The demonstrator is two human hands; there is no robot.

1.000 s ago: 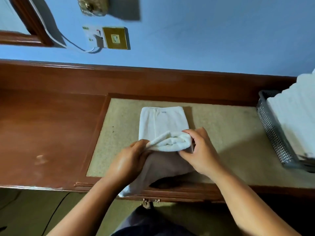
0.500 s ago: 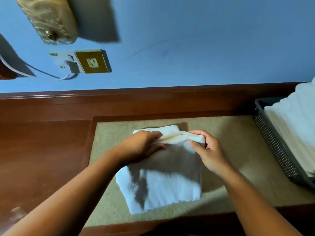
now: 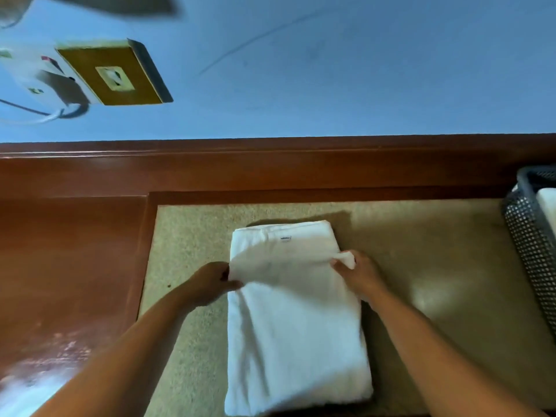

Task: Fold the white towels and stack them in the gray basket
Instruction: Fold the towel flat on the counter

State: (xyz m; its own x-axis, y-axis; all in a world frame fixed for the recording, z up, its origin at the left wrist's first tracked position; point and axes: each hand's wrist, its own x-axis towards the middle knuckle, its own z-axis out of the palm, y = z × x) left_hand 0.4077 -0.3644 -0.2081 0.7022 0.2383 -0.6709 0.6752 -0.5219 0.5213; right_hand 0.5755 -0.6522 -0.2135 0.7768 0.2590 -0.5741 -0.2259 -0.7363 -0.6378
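A white towel (image 3: 294,320) lies folded lengthwise on the beige inset of the wooden desk, a small label near its far edge. My left hand (image 3: 210,282) pinches the towel's left edge about a third of the way down. My right hand (image 3: 358,270) pinches a corner of the upper layer at the right edge. Between the hands the upper layer is slightly lifted. The gray basket (image 3: 532,245) stands at the far right, partly cut off, with folded white towels (image 3: 547,206) inside.
A raised wooden rail (image 3: 270,167) runs along the back of the desk under the blue wall. A wall socket (image 3: 111,73) with a plug and cable sits upper left. The polished wood surface (image 3: 66,260) extends left of the beige inset (image 3: 436,266).
The hands carried the near part of the towel forward over the far part, then spread apart to the towel's left and right edges. The camera view has tilted and shifted.
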